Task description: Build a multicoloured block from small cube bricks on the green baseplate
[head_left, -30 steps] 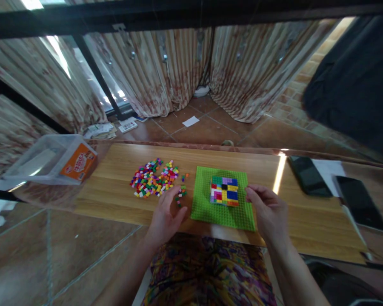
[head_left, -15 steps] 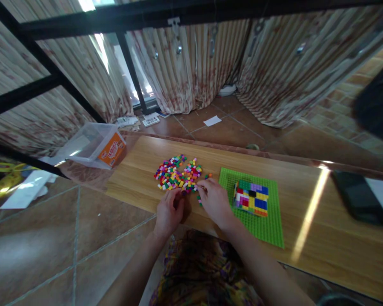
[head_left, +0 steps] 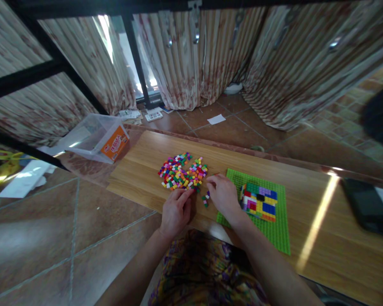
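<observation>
A pile of small coloured bricks (head_left: 182, 172) lies on the wooden table (head_left: 137, 170). My left hand (head_left: 175, 211) rests flat at the pile's near edge, fingers stretched toward it and holding nothing. My right hand (head_left: 222, 195) is just right of the pile, its fingers curled in a pinch at the bricks; what they hold is hidden. A few loose bricks (head_left: 206, 199) lie between my hands. To the right of my right hand is a green baseplate (head_left: 276, 233) carrying a flat multicoloured brick block (head_left: 259, 202).
A clear plastic box with an orange label (head_left: 97, 138) lies tipped at the table's far left corner. A dark phone (head_left: 367, 206) lies at the far right. Curtains and a black frame stand behind; papers lie on the tiled floor.
My right hand left the right side of the baseplate, crossed over it to the brick pile and closed its fingers there. My left hand stayed by the pile. The view swung left.
</observation>
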`<state>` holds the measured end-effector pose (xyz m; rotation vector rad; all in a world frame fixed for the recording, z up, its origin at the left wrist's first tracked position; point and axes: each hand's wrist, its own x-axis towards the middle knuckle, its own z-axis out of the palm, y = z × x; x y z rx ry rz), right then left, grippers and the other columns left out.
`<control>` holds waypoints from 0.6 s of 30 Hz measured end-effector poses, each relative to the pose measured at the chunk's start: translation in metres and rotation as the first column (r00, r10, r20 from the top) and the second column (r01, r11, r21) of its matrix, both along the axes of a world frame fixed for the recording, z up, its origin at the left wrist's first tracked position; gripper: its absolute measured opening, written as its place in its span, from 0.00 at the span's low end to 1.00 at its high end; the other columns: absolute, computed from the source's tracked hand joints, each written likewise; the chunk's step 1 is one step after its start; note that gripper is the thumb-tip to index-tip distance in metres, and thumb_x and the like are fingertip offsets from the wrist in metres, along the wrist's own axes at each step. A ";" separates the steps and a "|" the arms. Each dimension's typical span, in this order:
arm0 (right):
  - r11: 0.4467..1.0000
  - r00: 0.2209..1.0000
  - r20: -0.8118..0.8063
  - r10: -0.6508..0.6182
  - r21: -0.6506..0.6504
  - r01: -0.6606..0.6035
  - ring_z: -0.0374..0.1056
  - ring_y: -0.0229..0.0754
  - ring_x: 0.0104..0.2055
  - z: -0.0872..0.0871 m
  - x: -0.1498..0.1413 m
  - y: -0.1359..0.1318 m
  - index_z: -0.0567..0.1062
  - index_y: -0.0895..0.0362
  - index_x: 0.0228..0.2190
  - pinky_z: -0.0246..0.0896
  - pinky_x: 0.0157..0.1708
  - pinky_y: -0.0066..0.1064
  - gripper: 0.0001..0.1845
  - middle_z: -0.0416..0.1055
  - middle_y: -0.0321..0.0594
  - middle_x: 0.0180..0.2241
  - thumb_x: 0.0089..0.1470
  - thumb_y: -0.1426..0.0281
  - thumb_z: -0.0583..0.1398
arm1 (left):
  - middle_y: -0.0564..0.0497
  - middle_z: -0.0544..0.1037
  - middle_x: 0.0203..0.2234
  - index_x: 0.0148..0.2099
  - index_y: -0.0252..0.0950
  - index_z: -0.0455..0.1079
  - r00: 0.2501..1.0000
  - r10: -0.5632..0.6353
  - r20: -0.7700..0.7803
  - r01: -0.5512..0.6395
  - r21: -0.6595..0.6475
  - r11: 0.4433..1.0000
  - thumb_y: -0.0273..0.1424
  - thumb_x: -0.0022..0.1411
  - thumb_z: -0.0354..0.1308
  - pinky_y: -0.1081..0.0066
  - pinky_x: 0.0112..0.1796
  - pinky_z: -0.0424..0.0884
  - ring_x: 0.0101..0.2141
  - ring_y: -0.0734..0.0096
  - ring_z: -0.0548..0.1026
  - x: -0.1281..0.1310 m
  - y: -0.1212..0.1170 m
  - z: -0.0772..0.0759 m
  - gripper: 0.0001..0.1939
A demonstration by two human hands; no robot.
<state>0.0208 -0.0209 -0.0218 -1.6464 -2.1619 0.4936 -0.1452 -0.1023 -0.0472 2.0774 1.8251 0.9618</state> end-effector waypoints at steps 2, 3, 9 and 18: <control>0.999 0.999 -0.015 0.030 0.018 -0.030 0.68 0.43 0.40 -0.001 -0.001 0.001 0.79 0.55 0.34 0.59 0.43 0.32 0.11 0.74 0.42 0.36 0.58 0.72 0.55 | 0.47 0.75 0.44 0.53 0.40 0.71 1.000 -0.001 -0.006 0.001 -0.006 1.000 0.26 0.66 0.50 0.65 0.44 0.74 0.44 0.65 0.74 0.001 0.000 0.000 0.16; 0.998 0.999 -0.014 0.052 0.022 -0.052 0.68 0.43 0.40 -0.001 -0.003 0.000 0.79 0.54 0.35 0.59 0.43 0.32 0.11 0.74 0.43 0.36 0.57 0.72 0.56 | 0.47 0.75 0.44 0.53 0.40 0.71 1.000 -0.001 -0.004 0.001 -0.007 1.000 0.26 0.66 0.50 0.64 0.44 0.74 0.44 0.65 0.74 0.001 0.000 0.000 0.16; 0.992 0.991 0.072 0.112 0.058 -0.116 0.66 0.46 0.43 -0.002 -0.017 0.001 0.79 0.52 0.37 0.60 0.43 0.34 0.09 0.74 0.44 0.39 0.56 0.71 0.59 | 0.46 0.75 0.43 0.51 0.39 0.71 1.000 0.018 -0.005 -0.018 0.000 1.000 0.26 0.66 0.50 0.64 0.45 0.73 0.43 0.65 0.74 0.002 0.000 -0.001 0.15; 0.994 0.978 -0.178 0.109 0.020 -0.107 0.70 0.43 0.41 0.023 -0.012 -0.017 0.77 0.55 0.35 0.62 0.43 0.32 0.09 0.75 0.42 0.37 0.61 0.72 0.55 | 0.46 0.75 0.42 0.51 0.38 0.71 0.999 0.028 -0.030 -0.027 0.035 0.999 0.28 0.66 0.51 0.67 0.43 0.73 0.42 0.66 0.75 0.001 0.000 -0.001 0.13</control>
